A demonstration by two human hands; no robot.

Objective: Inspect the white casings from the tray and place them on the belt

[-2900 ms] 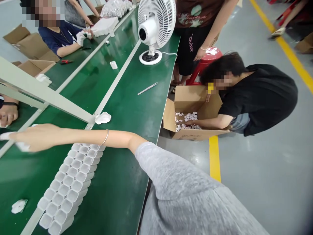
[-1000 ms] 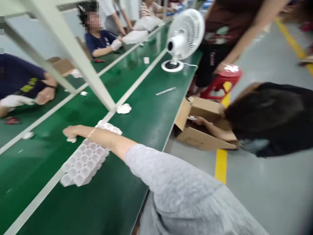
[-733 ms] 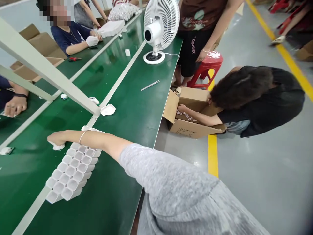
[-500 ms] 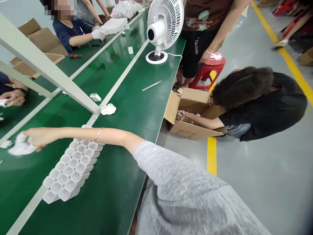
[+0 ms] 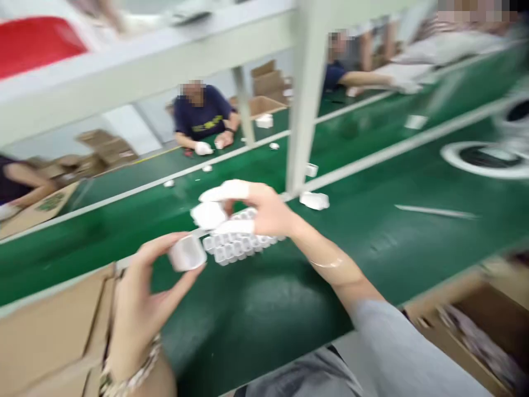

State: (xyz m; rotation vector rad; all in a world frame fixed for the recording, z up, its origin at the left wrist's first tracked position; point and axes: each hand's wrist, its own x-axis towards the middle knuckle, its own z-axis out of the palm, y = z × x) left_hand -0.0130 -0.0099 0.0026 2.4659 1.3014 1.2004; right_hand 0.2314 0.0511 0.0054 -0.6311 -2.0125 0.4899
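Note:
My left hand [image 5: 151,286] pinches a small white square cup [image 5: 188,253] between thumb and fingertips, its open end turned toward the right. Just above it, my right hand [image 5: 264,212], with white covers on its fingers, grips a white plastic piece [image 5: 209,215]; blur hides its exact shape. The two held pieces are close together but look apart. Behind and below my right hand, a block of similar white cups [image 5: 235,248] stands in rows on the green table [image 5: 264,309], partly covered by that hand.
A pale post [image 5: 303,110] rises behind the cups, with a white crumpled-looking piece [image 5: 314,200] at its foot. Tweezers [image 5: 436,212] and a fan base [image 5: 481,160] are to the right. Cardboard [image 5: 49,320] lies at left. Across the conveyor belt, a person [image 5: 202,113] handles white pieces.
The view has swung left. My right hand has come back from its far reach over the belt with the white piece. My left hand, unseen before, now shows with a cup.

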